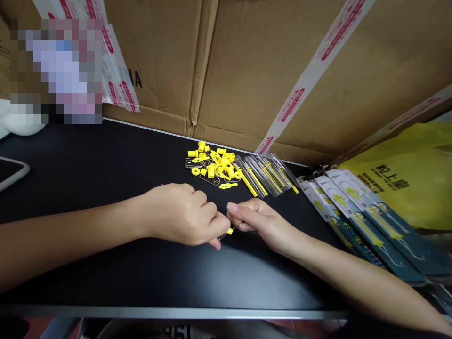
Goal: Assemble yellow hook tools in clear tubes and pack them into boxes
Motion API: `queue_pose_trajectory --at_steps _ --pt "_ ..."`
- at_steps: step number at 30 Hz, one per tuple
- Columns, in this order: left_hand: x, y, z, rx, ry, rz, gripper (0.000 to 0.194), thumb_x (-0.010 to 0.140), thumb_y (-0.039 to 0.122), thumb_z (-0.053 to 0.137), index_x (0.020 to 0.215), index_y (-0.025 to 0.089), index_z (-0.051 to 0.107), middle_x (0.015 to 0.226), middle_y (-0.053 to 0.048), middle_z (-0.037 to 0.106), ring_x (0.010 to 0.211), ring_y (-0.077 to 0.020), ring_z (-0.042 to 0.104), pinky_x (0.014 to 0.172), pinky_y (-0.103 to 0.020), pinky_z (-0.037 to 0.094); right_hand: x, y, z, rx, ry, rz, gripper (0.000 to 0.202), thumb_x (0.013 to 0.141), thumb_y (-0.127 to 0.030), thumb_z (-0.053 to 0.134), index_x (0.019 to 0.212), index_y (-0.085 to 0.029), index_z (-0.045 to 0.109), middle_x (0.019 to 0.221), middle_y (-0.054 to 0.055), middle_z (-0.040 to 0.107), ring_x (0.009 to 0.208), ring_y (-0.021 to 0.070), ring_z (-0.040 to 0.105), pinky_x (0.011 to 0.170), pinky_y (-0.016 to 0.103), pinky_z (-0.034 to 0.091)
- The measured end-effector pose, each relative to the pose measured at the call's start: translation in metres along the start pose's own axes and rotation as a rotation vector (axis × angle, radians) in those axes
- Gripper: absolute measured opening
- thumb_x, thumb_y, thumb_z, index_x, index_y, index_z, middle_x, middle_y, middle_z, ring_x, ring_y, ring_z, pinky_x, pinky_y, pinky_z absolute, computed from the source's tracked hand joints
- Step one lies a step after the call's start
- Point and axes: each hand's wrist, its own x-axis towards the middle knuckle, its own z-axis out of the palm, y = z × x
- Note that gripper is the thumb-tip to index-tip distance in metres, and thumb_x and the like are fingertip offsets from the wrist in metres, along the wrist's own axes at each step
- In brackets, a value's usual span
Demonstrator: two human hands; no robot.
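Both of my hands meet over the black table (141, 278), near its middle. My left hand (187, 214) is closed, knuckles up, around a small yellow plastic piece (230, 231) that peeks out beside the forefinger. A thin metal wire (238, 225) runs from this piece to my right hand (256, 215), which pinches it between thumb and curled fingers. Most of the yellow piece and the wire's ends are hidden in the fingers. Just beyond the hands lies a pile of small yellow plastic parts (221, 165), with bent wire springs (193, 163) among them.
Clear tubes with yellow rods (264, 174) lie right of the pile. Several carded packages (356, 207) and a yellow bag (395, 174) fill the right side. Large cardboard boxes (247, 70) wall the back edge. A phone (12, 170) sits at the far left.
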Motion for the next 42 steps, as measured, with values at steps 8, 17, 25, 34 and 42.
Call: queue_pose_trajectory --at_steps 8,17,25,34,42 --pt "0.0 0.011 0.019 -0.872 -0.153 -0.339 0.047 0.086 0.056 0.05 0.061 0.017 0.043 0.047 0.008 0.044 0.041 -0.0047 0.04 0.043 -0.018 0.027 -0.005 -0.007 0.0 -0.035 0.007 -0.048 0.055 0.089 -0.049 0.05 0.047 -0.019 0.029 0.048 -0.008 0.02 0.047 0.0064 0.014 0.048 0.028 0.015" --pt "-0.008 0.002 0.011 -0.081 0.106 0.035 0.039 0.092 0.047 0.045 0.067 0.019 0.053 0.049 0.004 0.047 0.045 -0.0105 0.043 0.043 -0.027 0.023 0.0 0.005 -0.001 0.095 -0.11 0.074 0.05 0.08 -0.039 0.063 0.049 -0.019 0.029 0.052 -0.008 0.021 0.051 0.0067 0.016 0.05 0.027 0.012" --pt "-0.008 0.002 0.011 0.031 0.116 0.056 0.039 0.091 0.052 0.044 0.073 0.018 0.055 0.055 0.003 0.044 0.051 -0.0107 0.041 0.046 -0.027 0.026 0.004 0.008 -0.003 0.174 -0.096 0.121 0.044 0.08 -0.037 0.063 0.052 -0.018 0.035 0.049 -0.009 0.025 0.048 0.006 0.019 0.048 0.026 0.013" --pt "-0.011 0.01 0.017 -0.007 0.194 -0.019 0.041 0.089 0.051 0.046 0.063 0.02 0.049 0.051 0.005 0.038 0.05 -0.0117 0.037 0.047 -0.028 0.022 0.001 0.014 0.006 0.207 -0.03 0.107 0.045 0.082 -0.04 0.062 0.055 -0.018 0.033 0.051 -0.009 0.022 0.049 0.0061 0.015 0.047 0.026 0.011" --pt "-0.006 0.005 0.011 -0.021 0.12 -0.223 0.038 0.091 0.042 0.047 0.06 0.019 0.048 0.05 0.004 0.045 0.048 -0.0103 0.042 0.046 -0.028 0.024 0.005 0.003 -0.012 0.109 0.133 -0.083 0.044 0.084 -0.04 0.059 0.053 -0.018 0.036 0.051 -0.008 0.027 0.049 0.007 0.021 0.049 0.026 0.017"
